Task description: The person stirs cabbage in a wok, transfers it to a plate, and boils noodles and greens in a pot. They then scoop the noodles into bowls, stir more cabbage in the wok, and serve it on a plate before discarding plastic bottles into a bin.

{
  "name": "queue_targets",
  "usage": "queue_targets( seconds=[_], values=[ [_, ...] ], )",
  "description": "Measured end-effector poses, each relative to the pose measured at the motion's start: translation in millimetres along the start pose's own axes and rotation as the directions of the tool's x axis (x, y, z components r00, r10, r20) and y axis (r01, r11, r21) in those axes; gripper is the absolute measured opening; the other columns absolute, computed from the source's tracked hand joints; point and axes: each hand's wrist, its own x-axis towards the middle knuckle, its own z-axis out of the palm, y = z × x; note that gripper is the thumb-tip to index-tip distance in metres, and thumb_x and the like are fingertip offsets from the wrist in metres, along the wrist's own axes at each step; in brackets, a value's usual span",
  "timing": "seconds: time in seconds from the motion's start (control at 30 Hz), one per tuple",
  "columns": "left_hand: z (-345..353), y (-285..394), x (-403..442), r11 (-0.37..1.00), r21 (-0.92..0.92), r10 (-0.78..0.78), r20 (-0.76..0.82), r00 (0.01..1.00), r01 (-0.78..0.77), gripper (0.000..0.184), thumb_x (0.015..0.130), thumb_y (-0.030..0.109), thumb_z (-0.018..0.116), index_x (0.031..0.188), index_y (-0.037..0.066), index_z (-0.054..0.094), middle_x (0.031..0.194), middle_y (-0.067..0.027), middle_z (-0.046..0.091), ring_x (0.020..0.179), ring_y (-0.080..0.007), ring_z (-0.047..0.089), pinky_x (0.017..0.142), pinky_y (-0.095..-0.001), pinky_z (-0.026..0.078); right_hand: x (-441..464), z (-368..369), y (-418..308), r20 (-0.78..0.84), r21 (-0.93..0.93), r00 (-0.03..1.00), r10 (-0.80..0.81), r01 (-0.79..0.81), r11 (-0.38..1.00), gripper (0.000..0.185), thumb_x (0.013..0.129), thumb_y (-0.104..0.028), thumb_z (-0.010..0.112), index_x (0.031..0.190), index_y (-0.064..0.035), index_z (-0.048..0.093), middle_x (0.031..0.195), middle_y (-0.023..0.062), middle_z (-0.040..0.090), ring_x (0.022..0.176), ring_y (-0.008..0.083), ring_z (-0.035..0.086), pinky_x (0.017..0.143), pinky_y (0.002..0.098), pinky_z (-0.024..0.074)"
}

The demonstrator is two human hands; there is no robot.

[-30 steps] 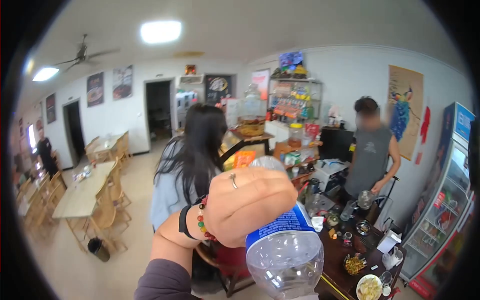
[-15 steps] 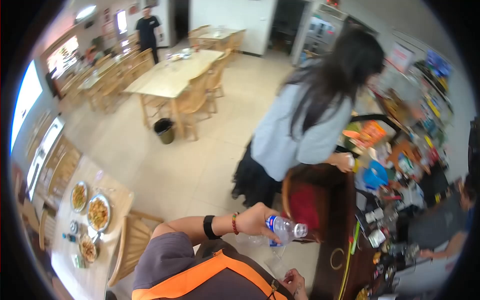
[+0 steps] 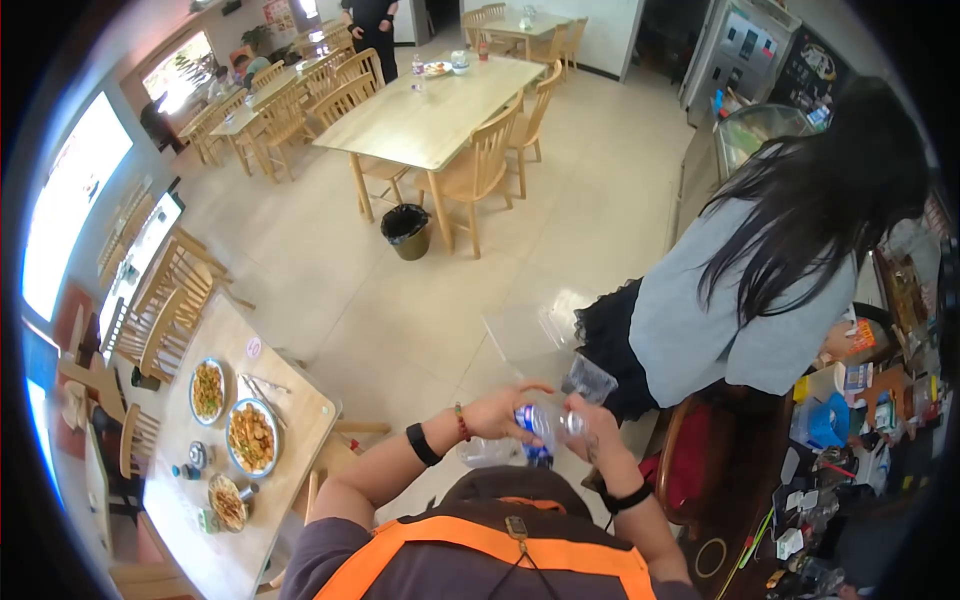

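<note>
My left hand [image 3: 492,413], with a beaded bracelet and black band on its arm, is wrapped around a clear plastic bottle [image 3: 547,420] with a blue label. At the bottle's other end, my right hand [image 3: 600,435] closes its fingers around the neck; the cap is hidden or blurred. Just beyond that hand is a clear plastic container [image 3: 590,380]. A second clear plastic item [image 3: 488,452], like a bottle, shows below my left wrist.
A person in a grey top [image 3: 740,300] leans over a cluttered counter [image 3: 790,500] at right. To the left, a table [image 3: 170,500] bears plates of food. A dining table [image 3: 420,125], chairs and a waste bin [image 3: 407,232] stand ahead. A red-cushioned chair [image 3: 690,460] is near my right arm.
My right hand has risen from low near my body to the bottle's neck. The bottle has shifted slightly left and up. The view has turned right, and the person in grey bends further over the counter.
</note>
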Motion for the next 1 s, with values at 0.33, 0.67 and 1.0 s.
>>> queue_targets(
  seconds=[0.33, 0.67, 1.0],
  values=[
    [-94.4, -100.0, 98.8, 0.965, 0.034, -0.240, -0.299, 0.924, 0.262, 0.039, 0.066, 0.026, 0.085, 0.090, 0.002, 0.067, 0.084, -0.0077, 0.058, 0.075, -0.0213, 0.059, 0.068, -0.0310, 0.048, 201.2, -68.9, 75.1, -0.113, 0.435, 0.991, 0.076, -0.019, 0.900, 0.035, 0.083, -0.014, 0.065, 0.115, -0.0050, 0.054, 0.075, 0.0123, 0.067, 0.064, 0.0191, 0.065, 0.060, 0.0300, 0.0500],
    [-219.0, -244.1, 261.6, 0.913, 0.044, -0.378, -0.278, 0.883, 0.405, 0.050, 0.066, 0.040, 0.083, 0.087, 0.001, 0.059, 0.076, -0.0128, 0.057, 0.071, -0.0266, 0.058, 0.067, -0.0340, 0.047, 460.8, -54.8, 122.6, -0.214, 0.629, 0.974, 0.068, 0.084, 0.773, 0.018, 0.092, -0.006, 0.053, 0.107, 0.0038, 0.056, 0.089, 0.0123, 0.068, 0.084, 0.0159, 0.066, 0.076, 0.0262, 0.0517],
    [-370.0, -358.7, 510.9, 0.711, -0.612, -0.141, 0.358, 0.923, 0.346, 0.038, 0.073, 0.030, 0.081, 0.086, -0.002, 0.064, 0.071, -0.0060, 0.065, 0.066, -0.0105, 0.059, 0.062, -0.0264, 0.048, 664.8, -174.2, 205.0, -0.215, 0.105, 0.961, -0.174, 0.200, 0.974, 0.034, 0.086, 0.005, 0.042, 0.117, -0.0008, 0.056, 0.109, 0.0189, 0.063, 0.100, 0.0346, 0.063, 0.085, 0.0370, 0.0506]
  ],
)
